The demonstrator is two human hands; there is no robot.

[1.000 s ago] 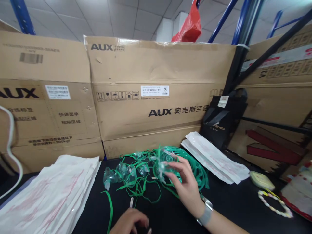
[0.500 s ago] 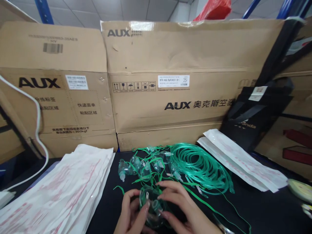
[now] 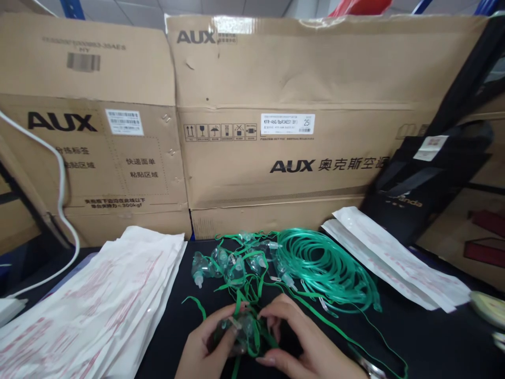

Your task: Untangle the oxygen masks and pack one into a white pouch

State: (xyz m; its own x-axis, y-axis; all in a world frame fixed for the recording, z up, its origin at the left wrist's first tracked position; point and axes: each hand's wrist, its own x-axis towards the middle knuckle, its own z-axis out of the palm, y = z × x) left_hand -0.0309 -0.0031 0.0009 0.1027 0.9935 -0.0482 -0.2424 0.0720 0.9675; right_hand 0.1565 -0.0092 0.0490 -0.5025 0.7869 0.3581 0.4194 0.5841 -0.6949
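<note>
At the front of the black table, my left hand (image 3: 211, 345) grips a clear green-tinted oxygen mask (image 3: 245, 332) by its left side, thumb in front. My right hand (image 3: 294, 337) is curled at the mask's right side, fingers closed on its green elastic strap (image 3: 271, 339); its thumb is lower, and the exact grip is partly hidden. Just beyond, several similar masks (image 3: 235, 268) lie in a heap with tangled green straps. To their right rests a coil of green tubing (image 3: 327, 268).
Stacked white printed pouches (image 3: 130, 284) lie at left, and more pouches (image 3: 394, 258) at right. Large cardboard boxes (image 3: 284, 184) form a wall behind. A black bag (image 3: 418, 184) leans at the right. A white cable (image 3: 61, 200) hangs on the left; a tape roll (image 3: 489, 309) sits at the right edge.
The mask has been turned in my hands, so its green strap now shows across the front. My right fingers have moved from the mask's connector to the strap. The view has tilted down slightly.
</note>
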